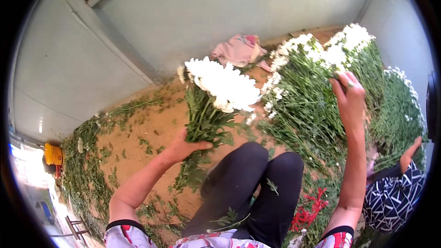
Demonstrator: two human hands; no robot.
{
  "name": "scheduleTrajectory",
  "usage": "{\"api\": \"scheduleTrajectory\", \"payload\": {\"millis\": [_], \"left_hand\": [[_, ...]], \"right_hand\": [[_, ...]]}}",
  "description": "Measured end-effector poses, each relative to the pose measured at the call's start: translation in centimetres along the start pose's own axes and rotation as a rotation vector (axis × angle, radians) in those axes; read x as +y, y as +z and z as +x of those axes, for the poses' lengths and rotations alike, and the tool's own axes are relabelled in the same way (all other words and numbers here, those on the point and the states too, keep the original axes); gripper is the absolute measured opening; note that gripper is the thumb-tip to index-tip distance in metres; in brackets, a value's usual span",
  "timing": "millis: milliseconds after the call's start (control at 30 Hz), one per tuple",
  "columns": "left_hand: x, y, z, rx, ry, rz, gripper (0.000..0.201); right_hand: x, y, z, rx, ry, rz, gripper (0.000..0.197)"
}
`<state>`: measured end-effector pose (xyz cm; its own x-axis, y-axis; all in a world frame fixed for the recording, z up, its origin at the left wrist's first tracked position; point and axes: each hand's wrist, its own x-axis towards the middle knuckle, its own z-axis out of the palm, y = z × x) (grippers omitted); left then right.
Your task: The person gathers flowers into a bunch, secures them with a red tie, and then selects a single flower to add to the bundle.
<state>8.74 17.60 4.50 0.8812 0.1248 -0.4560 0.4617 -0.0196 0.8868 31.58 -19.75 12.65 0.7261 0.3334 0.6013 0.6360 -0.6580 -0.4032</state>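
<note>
A bunch of white chrysanthemums [223,85] stands upright in my left hand [186,147], whose fingers wrap round its leafy green stems. Some of those fingers are hidden by the leaves. My right hand [350,94] is stretched out over a big heap of cut chrysanthemums [308,98] on the right. Its thumb and fingers pinch a chrysanthemum stem just below the white heads; the grip is partly covered by the fingers. Loose leafy sprigs [229,218] lie on my dark trousers.
A pink cloth [239,50] lies by the wall behind the flowers. Red ties [310,211] are heaped near my right knee. At the right edge another person [395,193] in a patterned top reaches into more flowers. A yellow bucket [53,155] stands far left; leaf scraps [85,174] litter the brown floor.
</note>
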Motion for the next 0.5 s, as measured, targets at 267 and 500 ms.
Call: {"api": "scheduleTrajectory", "payload": {"millis": [267, 500], "left_hand": [[0.8, -6.1, 0.4, -0.066, -0.113, -0.347, 0.042], [-0.3, -9.9, -1.6, -0.442, 0.136, -0.496, 0.029]], "right_hand": [[-15.1, -1.0, -1.1, 0.028, 0.036, 0.841, 0.022], [-19.2, 4.4, -3.1, -0.222, 0.055, 1.115, 0.018]]}}
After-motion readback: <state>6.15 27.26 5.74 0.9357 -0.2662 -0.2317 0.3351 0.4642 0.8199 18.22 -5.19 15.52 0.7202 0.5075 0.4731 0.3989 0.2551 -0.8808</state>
